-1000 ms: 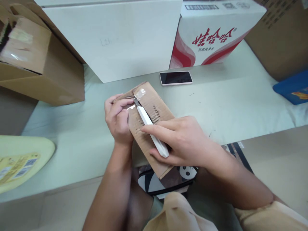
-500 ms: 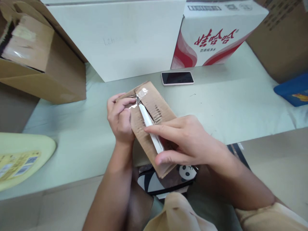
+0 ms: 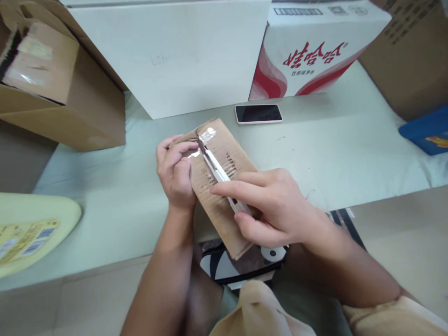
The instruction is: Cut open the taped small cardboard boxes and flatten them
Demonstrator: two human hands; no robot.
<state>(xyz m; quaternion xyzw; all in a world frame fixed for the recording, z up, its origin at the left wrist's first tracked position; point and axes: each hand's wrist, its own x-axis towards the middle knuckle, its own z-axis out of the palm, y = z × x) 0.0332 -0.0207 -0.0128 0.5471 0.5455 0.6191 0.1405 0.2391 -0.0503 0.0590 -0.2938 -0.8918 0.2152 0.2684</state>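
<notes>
A small brown cardboard box (image 3: 224, 154) with clear tape at its far end lies slanted in front of me on the pale green surface. My left hand (image 3: 175, 170) grips the box's left edge, fingers curled over the top near the tape. My right hand (image 3: 273, 205) holds a white utility knife (image 3: 219, 172) by its handle, forefinger stretched along it. The blade's tip rests at the taped seam (image 3: 206, 135) at the box's far end.
A phone (image 3: 258, 113) lies face up beyond the box. Behind it stand a large white carton (image 3: 175, 51) and a red-and-white printed carton (image 3: 315, 46). An open brown carton (image 3: 59, 88) is at the left, a yellow padded item (image 3: 31, 228) lower left, a blue object (image 3: 427, 130) at the right.
My right hand has turned the knife in its grip and slid a little along the seam; the handle's end is now covered by my fingers. The left hand has stayed put.
</notes>
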